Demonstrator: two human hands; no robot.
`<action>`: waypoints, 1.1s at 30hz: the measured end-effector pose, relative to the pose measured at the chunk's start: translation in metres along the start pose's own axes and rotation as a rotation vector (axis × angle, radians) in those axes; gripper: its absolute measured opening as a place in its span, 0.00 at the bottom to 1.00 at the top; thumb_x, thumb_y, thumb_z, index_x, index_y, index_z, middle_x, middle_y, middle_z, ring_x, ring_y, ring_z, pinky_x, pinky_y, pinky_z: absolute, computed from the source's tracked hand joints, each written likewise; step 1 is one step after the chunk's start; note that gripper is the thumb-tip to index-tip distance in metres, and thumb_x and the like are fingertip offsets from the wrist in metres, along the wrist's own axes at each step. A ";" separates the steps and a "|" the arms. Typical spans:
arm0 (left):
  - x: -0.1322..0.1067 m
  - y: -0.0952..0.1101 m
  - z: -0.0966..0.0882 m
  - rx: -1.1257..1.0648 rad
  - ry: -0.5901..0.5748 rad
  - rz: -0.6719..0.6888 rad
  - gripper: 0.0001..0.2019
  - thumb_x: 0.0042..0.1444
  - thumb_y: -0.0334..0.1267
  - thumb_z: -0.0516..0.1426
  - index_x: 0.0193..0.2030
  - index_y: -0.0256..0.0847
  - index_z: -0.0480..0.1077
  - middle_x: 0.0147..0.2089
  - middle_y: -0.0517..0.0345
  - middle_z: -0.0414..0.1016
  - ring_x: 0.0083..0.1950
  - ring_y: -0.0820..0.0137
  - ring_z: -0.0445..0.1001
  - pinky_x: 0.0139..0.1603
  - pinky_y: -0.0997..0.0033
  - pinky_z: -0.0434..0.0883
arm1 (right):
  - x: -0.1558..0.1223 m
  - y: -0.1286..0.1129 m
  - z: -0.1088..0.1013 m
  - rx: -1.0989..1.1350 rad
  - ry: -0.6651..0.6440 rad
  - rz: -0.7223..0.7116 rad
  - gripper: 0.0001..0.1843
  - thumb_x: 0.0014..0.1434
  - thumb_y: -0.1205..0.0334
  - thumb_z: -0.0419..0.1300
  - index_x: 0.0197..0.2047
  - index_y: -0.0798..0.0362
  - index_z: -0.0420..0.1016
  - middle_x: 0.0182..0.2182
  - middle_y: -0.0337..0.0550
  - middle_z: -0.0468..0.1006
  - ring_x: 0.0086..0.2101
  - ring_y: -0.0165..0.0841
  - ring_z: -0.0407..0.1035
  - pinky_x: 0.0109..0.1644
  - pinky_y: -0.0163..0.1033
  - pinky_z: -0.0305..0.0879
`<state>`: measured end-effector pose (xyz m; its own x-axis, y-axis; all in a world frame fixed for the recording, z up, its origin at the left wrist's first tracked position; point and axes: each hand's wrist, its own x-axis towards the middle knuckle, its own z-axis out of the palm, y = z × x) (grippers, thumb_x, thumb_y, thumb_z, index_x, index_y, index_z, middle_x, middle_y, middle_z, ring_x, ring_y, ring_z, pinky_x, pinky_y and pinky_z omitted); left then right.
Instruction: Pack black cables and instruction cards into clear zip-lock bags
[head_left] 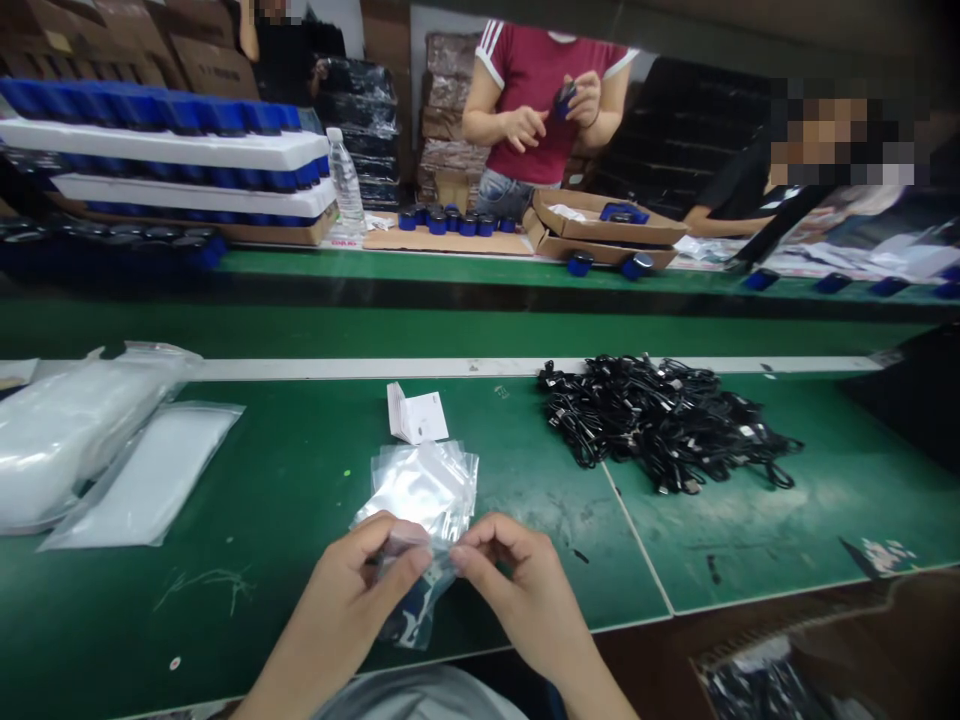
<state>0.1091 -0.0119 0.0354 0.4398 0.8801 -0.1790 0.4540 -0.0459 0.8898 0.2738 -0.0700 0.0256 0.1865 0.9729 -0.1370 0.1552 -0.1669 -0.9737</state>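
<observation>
Near the front edge of the green table, my left hand (pixel 367 575) and my right hand (pixel 514 575) pinch the top of a small clear plastic bag (pixel 414 618) between thumbs and fingers. Something dark shows in the lower part of the bag; I cannot make out what it is. Just beyond my fingers lies a loose stack of empty-looking clear bags (pixel 424 485), partly hidden by my hands. A folded white leaflet (pixel 424 415) stands half open behind that stack.
A heap of black cables (pixel 660 415) lies to the right. Large packs of clear bags (pixel 146 475) lie on the left. Across a green conveyor stand trays of blue items (pixel 202 150), a water bottle (pixel 345 185) and an open carton (pixel 615 225). Co-workers (pixel 555 100) are behind it.
</observation>
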 end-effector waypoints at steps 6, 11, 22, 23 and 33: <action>-0.002 -0.009 -0.007 0.084 -0.003 0.050 0.13 0.58 0.47 0.51 0.34 0.45 0.73 0.36 0.59 0.76 0.36 0.68 0.73 0.31 0.76 0.69 | 0.001 -0.002 -0.003 -0.128 -0.002 -0.061 0.07 0.57 0.65 0.55 0.28 0.52 0.71 0.25 0.37 0.72 0.28 0.30 0.66 0.34 0.33 0.61; -0.004 -0.009 -0.012 0.172 -0.029 0.073 0.13 0.59 0.47 0.51 0.30 0.46 0.72 0.30 0.62 0.72 0.28 0.73 0.70 0.26 0.78 0.66 | -0.004 0.001 -0.003 -0.244 0.023 -0.174 0.08 0.59 0.68 0.53 0.29 0.52 0.69 0.27 0.38 0.72 0.31 0.31 0.67 0.35 0.33 0.60; -0.009 -0.006 0.007 -0.022 0.119 0.145 0.12 0.60 0.45 0.50 0.31 0.43 0.68 0.27 0.63 0.70 0.28 0.73 0.69 0.29 0.79 0.68 | -0.003 -0.002 0.014 0.117 0.078 -0.179 0.11 0.59 0.60 0.55 0.26 0.53 0.67 0.25 0.36 0.66 0.27 0.29 0.62 0.32 0.32 0.58; -0.010 -0.007 0.012 -0.050 0.123 0.120 0.12 0.60 0.46 0.49 0.32 0.43 0.68 0.28 0.63 0.70 0.28 0.73 0.70 0.30 0.78 0.68 | -0.003 0.000 0.020 0.162 0.122 -0.165 0.11 0.59 0.58 0.54 0.26 0.53 0.66 0.24 0.36 0.64 0.26 0.29 0.60 0.31 0.32 0.58; -0.017 -0.024 0.037 0.001 0.388 0.301 0.10 0.60 0.38 0.48 0.30 0.43 0.66 0.24 0.67 0.72 0.24 0.75 0.72 0.27 0.82 0.69 | -0.017 0.028 0.060 0.149 0.120 -0.276 0.07 0.59 0.61 0.55 0.31 0.51 0.60 0.21 0.31 0.63 0.21 0.26 0.58 0.25 0.30 0.56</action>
<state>0.1196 -0.0436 0.0018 0.2309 0.9388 0.2557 0.3515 -0.3255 0.8778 0.2171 -0.0817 -0.0101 0.2715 0.9508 0.1491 0.0737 0.1339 -0.9882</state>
